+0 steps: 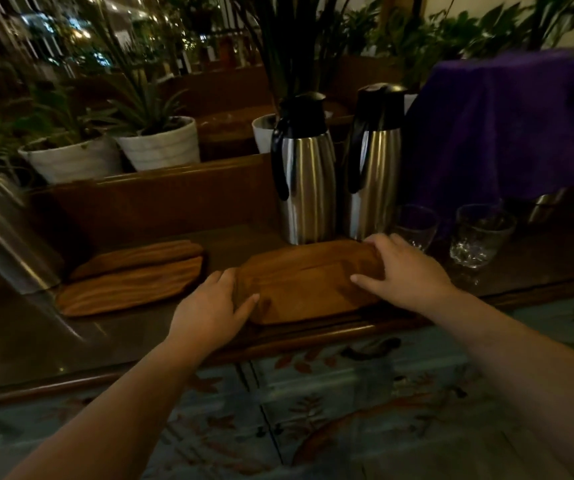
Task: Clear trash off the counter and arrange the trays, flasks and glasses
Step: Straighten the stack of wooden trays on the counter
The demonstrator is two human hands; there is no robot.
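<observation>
A wooden tray lies on the dark counter near its front edge. My left hand grips the tray's left end and my right hand grips its right end. Two more wooden trays lie side by side to the left. Behind the held tray stand two steel flasks with black tops, one on the left and one on the right. Two clear glasses, the nearer-left glass and the right glass, stand to the right of the flasks.
A tilted steel container sits at the far left. White plant pots line the raised ledge behind the counter. A purple cloth covers something at the back right, with metal vessels below it. Patterned tile floor lies below the counter edge.
</observation>
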